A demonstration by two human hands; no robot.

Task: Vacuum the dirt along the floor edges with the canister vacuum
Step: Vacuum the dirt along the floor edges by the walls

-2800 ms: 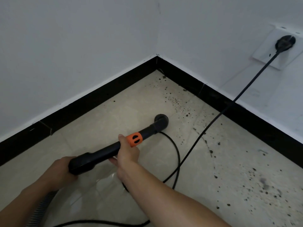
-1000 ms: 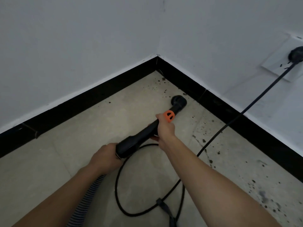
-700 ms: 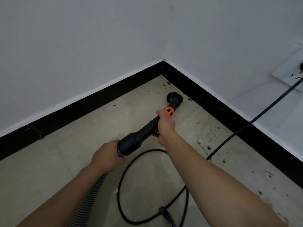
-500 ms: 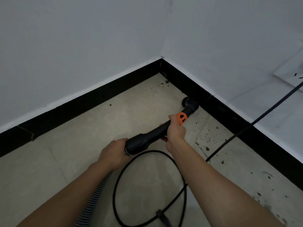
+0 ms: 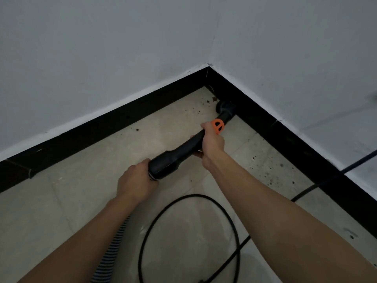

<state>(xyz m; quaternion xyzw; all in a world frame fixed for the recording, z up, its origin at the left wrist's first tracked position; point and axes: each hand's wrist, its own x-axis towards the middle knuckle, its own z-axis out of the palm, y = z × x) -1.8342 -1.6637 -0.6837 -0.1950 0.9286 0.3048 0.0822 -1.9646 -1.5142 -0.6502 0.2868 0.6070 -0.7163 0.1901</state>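
- Both hands are clamped on the black vacuum wand (image 5: 177, 154): the left hand (image 5: 135, 182) grips its thick near end, and the right hand (image 5: 212, 139) wraps the shaft farther along, just behind the orange collar (image 5: 217, 125)
- The wand slants from near left to far right, and its round nozzle (image 5: 225, 107) sits low at the floor (image 5: 71, 201), close up against the black skirting board (image 5: 285, 137) of the right wall, just beside the corner
- Brown crumbs of dirt (image 5: 208, 101) lie in the corner just left of the nozzle, and more dark specks (image 5: 267, 174) are scattered along the right skirting, nearer to me
- A ribbed hose (image 5: 114, 256) runs from under the left forearm to the bottom edge
- A black power cord (image 5: 195, 195) loops on the pale tiles between the forearms, and more black cord shows beyond the right arm by the right wall
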